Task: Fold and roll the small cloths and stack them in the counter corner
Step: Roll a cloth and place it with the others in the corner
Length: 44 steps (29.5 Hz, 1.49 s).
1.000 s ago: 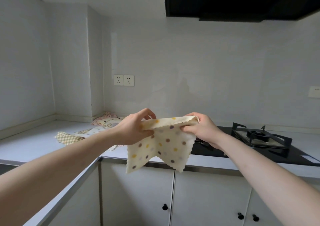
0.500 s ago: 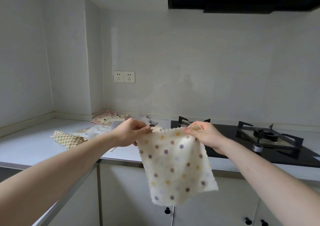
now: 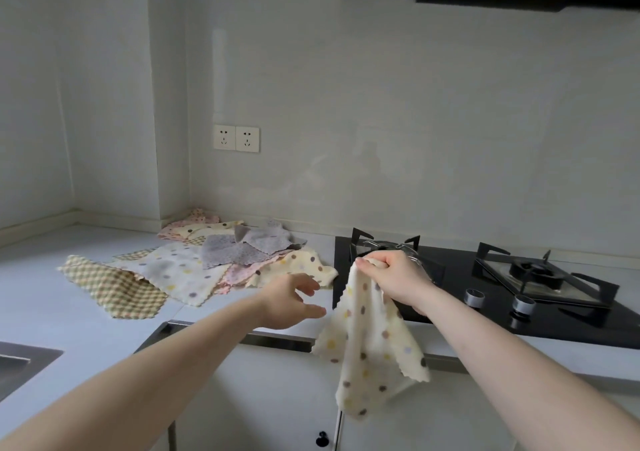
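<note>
While your right hand pinches the cream polka-dot cloth by one top corner, it hangs limp below your fist, in front of the cabinet doors. Your left hand is off it, fingers spread and empty, hovering just to the cloth's left. Beyond that hand, a loose heap of small cloths lies flat on the counter, unfolded; behind your right hand sits the gas hob.

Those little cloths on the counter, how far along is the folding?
Barely started: no rolled or stacked cloth shows anywhere. The right hand grips one dotted cloth, hanging unfolded, while the open left hand holds nothing. The pile of loose cloths on the counter remains to fold.
</note>
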### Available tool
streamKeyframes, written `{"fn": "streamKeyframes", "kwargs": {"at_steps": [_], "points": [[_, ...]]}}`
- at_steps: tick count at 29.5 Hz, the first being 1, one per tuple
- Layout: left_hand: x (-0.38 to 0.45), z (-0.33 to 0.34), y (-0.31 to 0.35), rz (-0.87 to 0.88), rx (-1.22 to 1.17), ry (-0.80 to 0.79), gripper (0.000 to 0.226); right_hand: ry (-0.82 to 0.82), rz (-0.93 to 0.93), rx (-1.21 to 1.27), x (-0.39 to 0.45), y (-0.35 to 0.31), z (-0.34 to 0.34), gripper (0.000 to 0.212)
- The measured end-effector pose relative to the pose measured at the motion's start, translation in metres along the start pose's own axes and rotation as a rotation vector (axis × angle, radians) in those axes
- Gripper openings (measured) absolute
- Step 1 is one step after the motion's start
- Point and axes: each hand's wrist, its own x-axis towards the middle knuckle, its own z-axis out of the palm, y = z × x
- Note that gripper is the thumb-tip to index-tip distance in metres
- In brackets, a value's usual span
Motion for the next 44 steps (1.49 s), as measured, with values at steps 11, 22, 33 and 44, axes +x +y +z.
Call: {"fn": "streamKeyframes", "kwargs": {"at_steps": [11,22,33,44], "points": [[0.002,-0.016,0.001,-0.011,-0.030,0.148,0.038,0.082,-0.064,0.031,0.008,-0.008,-0.019,0.023],[-0.025,-0.067,0.006,-0.035,0.097,0.411,0.049,0.153,-0.027,-0.087,-0.005,-0.007,-0.019,0.029],[0.015,-0.058,-0.008,-0.121,0.120,0.374,0.038,0.180,0.034,-0.180,0.026,0.022,-0.004,0.016],[0.067,-0.048,-0.011,-0.076,-0.107,0.416,0.032,0.329,0.131,0.045,0.069,0.044,-0.003,0.011]]}}
